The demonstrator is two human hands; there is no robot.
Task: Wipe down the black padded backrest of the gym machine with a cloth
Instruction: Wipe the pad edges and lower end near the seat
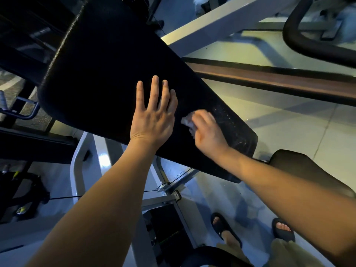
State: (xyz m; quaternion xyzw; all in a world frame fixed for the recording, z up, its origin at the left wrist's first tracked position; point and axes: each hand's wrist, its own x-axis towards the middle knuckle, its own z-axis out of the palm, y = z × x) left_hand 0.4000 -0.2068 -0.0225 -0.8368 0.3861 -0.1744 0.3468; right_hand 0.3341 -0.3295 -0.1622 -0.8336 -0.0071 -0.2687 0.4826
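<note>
Head cam view, looking down at both my arms reaching out over the backrest (107,64). It's the big black padded slab running diagonally from upper left to lower right, narrower at the lower end.

My left hand (152,120) is flat on the pad around the middle, palm down, fingers straight and fanned out a bit. It's just pressing on the padding, not holding anything.

My right hand (208,132) is just beside it, further toward the lower end. The fingers are curled round a small bunched-up white cloth (187,120), which is pushed against the pad. That hand is motion-blurred, so I can't tell exactly how each finger sits. The cloth pokes out on the side facing my left hand.

Just past my right hand there's a patch of wet specks (229,120) shining on the black surface near the pad's edge.

Other stuff in shot: a dark seat pad (300,166) under my right forearm, and my feet in black sandals (223,228) on the pale tiled floor (289,122). A white frame beam (202,27) comes out from behind the backrest, and there's a curved black handle (300,41) in the top right corner.
</note>
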